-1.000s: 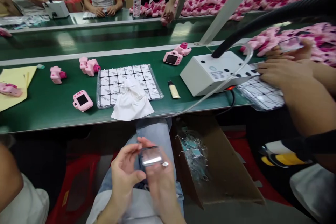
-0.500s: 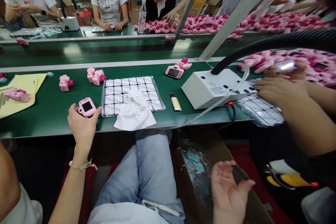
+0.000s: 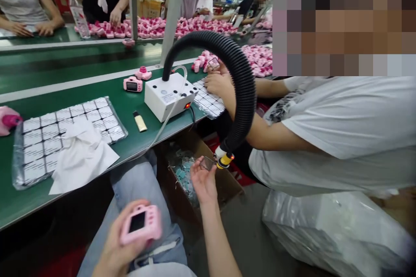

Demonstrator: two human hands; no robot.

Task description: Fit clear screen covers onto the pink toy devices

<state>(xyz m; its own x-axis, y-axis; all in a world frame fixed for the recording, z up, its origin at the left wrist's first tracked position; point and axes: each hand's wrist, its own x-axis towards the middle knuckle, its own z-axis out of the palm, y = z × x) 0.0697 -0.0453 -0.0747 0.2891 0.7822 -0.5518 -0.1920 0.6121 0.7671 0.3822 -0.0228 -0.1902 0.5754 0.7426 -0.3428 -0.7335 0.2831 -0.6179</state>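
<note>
My left hand is wrapped round a pink toy camera, held above my lap with its dark screen facing up. Between the thumb and fingers of my right hand is a thin clear rectangular plate. Just right of that plate is the yellow and white nozzle of a black corrugated hose; whether they touch I cannot tell. The hose arches down from a white box with a lit red switch.
On the green bench lie a bagged sheet of white squares, a crumpled white cloth, a small tube and another toy camera. Below stands a carton with plastic scraps. A co-worker sits at right.
My view has swung right. My left hand has brought the toy camera from over the bench to above my lap. My right hand has come up beside the hose nozzle with the clear plate.
</note>
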